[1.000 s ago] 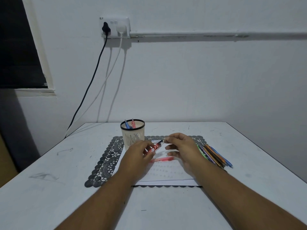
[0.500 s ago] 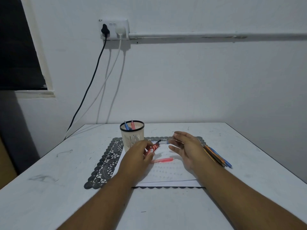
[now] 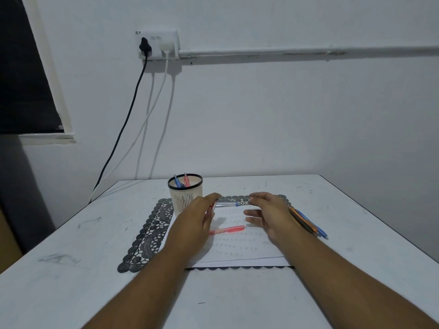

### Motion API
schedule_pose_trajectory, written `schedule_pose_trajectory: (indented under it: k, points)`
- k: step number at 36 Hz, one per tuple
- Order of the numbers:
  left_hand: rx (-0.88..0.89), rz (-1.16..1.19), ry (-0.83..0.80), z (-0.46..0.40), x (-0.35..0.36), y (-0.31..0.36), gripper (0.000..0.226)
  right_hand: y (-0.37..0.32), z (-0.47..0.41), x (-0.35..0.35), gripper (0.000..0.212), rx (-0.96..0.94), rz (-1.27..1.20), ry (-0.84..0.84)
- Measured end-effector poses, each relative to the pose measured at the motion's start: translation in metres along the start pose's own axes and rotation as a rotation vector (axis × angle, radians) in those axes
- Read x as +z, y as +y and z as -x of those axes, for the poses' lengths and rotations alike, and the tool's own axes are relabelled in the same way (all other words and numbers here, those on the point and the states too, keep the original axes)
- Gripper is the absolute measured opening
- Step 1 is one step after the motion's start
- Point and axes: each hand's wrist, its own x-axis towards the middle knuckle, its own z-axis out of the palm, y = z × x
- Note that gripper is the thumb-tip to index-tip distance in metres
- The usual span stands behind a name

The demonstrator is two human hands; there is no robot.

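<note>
White plaster wall [image 3: 285, 127] is seen filling the upper frame, a socket [image 3: 158, 45] fixed at upper left and 2 cables [image 3: 123, 129] dropped behind the scuffed white table [image 3: 237, 300]. A black lace mat [image 3: 152, 231] is spread at centre, with a lined paper sheet [image 3: 237, 252] laid over it. At the mat's upper-left corner a mesh pen holder [image 3: 185, 200] is stood upright, 2 pen tops shown above its rim.

The left hand [image 3: 194, 224] is curled round a red pen [image 3: 211, 208]. The pen's long axis is run steeply up-frame along the fingers and is mostly hidden. The holder is found just up-left of that hand, so the left is judged the nearer. The right hand [image 3: 273, 214] is held loose and spread, with nothing gripped.

Between the 2 hands a clear pen [image 3: 225, 204] is laid crosswise. A pink pen [image 3: 229, 229] is seen lower on the paper, and a pen bundle [image 3: 308, 224] is seen at centre right.
</note>
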Motion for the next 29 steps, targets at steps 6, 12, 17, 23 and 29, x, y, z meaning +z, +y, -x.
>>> schedule_pose_trajectory:
  k: [6,12,17,23,29]
  points:
    - [0.045,-0.066,-0.042,-0.003,0.003,0.002,0.046,0.002,-0.003,-0.001,0.015,0.005,0.013,-0.013]
    - [0.047,-0.316,-0.190,-0.019,0.014,0.017,0.053,0.002,-0.005,-0.004,0.020,-0.004,-0.031,-0.034]
    - [0.027,-0.566,-0.333,-0.043,0.027,0.023,0.024,0.002,-0.010,-0.008,0.018,0.005,-0.045,-0.018]
    - [-0.019,-0.657,-0.453,-0.079,0.038,0.018,0.025,0.002,-0.010,-0.011,0.013,0.003,-0.017,-0.007]
    - [-0.002,-0.753,-0.475,-0.084,0.054,0.023,0.027,0.004,-0.014,-0.011,0.011,0.000,0.006,-0.007]
